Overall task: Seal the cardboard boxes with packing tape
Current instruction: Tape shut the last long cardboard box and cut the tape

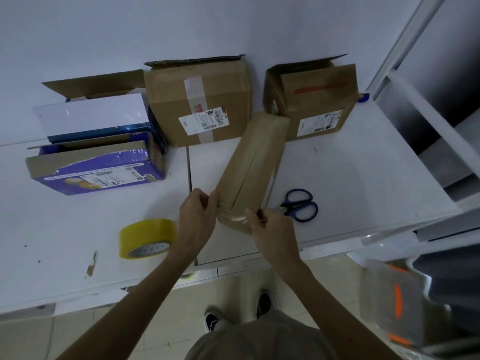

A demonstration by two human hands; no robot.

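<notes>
Nearest: left hand (197,216) and right hand (272,224), fingers curled, each pinching a corner at the near end of the long box (254,162), which lies flaps-shut in the middle of the table (350,165); a glossy strip crosses that end, while the top seam looks untaped. Beside it: tape roll (148,239) on the left, scissors (301,205) on the right, neither held. Behind: purple box (96,167), middle box (200,105) and right-hand box (314,100), flaps open, so most of the sealing appears left.

Yellow tape roll (148,237); blue-handled scissors (301,205); brown box (253,165); white table (350,172).
</notes>
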